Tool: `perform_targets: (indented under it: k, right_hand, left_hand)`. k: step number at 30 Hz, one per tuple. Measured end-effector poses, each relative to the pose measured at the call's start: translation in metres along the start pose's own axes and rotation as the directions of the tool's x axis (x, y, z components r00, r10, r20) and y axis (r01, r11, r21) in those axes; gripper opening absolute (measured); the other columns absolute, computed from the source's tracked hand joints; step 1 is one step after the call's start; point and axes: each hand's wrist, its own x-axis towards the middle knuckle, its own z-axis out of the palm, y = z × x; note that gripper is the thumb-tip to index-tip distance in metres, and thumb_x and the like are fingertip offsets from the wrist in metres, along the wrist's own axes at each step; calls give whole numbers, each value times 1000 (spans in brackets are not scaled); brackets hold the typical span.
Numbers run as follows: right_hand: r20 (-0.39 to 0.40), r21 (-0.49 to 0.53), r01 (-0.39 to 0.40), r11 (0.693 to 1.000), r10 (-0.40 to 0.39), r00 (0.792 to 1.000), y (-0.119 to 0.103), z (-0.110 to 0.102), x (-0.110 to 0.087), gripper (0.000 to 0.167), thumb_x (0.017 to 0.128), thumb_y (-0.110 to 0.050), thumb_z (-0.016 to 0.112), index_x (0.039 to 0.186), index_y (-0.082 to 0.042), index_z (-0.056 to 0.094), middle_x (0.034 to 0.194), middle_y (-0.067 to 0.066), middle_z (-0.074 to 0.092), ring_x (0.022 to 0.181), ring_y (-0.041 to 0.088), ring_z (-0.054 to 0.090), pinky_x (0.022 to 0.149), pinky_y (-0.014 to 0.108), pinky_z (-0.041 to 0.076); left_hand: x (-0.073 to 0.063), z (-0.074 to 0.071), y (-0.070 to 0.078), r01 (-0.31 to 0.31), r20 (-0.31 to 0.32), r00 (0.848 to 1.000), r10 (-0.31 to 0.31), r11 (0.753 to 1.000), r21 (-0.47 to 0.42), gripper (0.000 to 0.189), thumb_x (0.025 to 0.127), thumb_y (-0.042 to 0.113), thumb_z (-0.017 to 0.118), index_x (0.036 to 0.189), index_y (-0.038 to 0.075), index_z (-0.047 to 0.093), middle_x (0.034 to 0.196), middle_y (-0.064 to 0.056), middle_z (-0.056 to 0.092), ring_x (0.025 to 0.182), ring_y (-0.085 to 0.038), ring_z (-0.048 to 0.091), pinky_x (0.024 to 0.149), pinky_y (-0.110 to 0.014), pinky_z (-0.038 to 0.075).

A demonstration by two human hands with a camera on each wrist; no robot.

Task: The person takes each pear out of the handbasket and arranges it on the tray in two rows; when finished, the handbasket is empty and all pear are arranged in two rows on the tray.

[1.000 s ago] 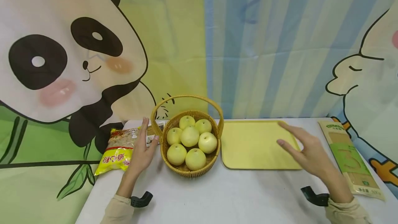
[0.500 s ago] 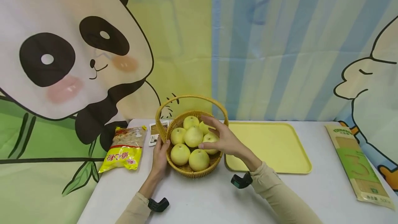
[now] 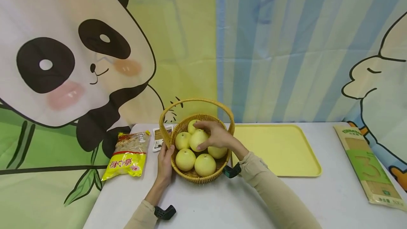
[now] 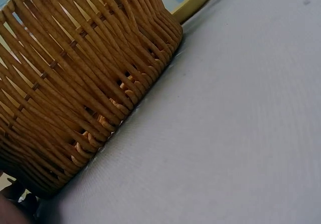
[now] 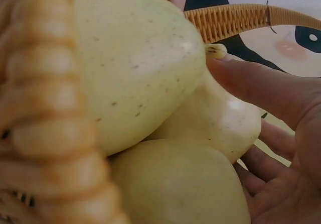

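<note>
A wicker basket with a tall arched handle stands on the white table, holding several round, pale yellow-green pears. My left hand grips its left side, thumb at the rim; in the left wrist view only the basket's woven wall and a dark corner of the hand show. My right hand reaches in from the right, thumb and fingers curled round the middle pear. Up close in the right wrist view, the thumb lies by the stem of that pear and the fingers on its far side. Other speckled pears crowd against it.
Right of the basket lies a flat yellow tray. A green-and-tan packet marked 3 lies at the far right. On the left are a yellow-and-red food bag and a small white-and-brown packet. A printed cloth hangs behind.
My left hand has moved right onto the basket's side. From over the tray, my right hand has swung left into the basket and closed round the middle pear.
</note>
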Motion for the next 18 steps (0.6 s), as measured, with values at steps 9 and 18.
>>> perform_targets:
  k: [9, 18]
  right_hand:
    - [-1, -204, -33, 978, 33, 999, -6, 6, 6, 78, 73, -19, 99, 143, -15, 64, 145, 11, 64, 122, 30, 65, 96, 45, 58]
    - [-35, -160, 16, 987, -22, 999, -10, 11, 4, 73, 64, -21, 104, 130, -20, 72, 131, 2, 68, 122, 25, 61, 100, 43, 54]
  left_hand:
    - [2, -1, -4, -12, -14, 1000, 12, 1000, 9, 51, 114, 30, 45, 164, 23, 40, 164, -2, 47, 154, -17, 38, 119, -16, 32]
    - [4, -2, -4, -28, 16, 999, 28, 1000, 6, 56, 115, 26, 41, 169, 19, 30, 171, 4, 37, 158, -15, 32, 118, -8, 29]
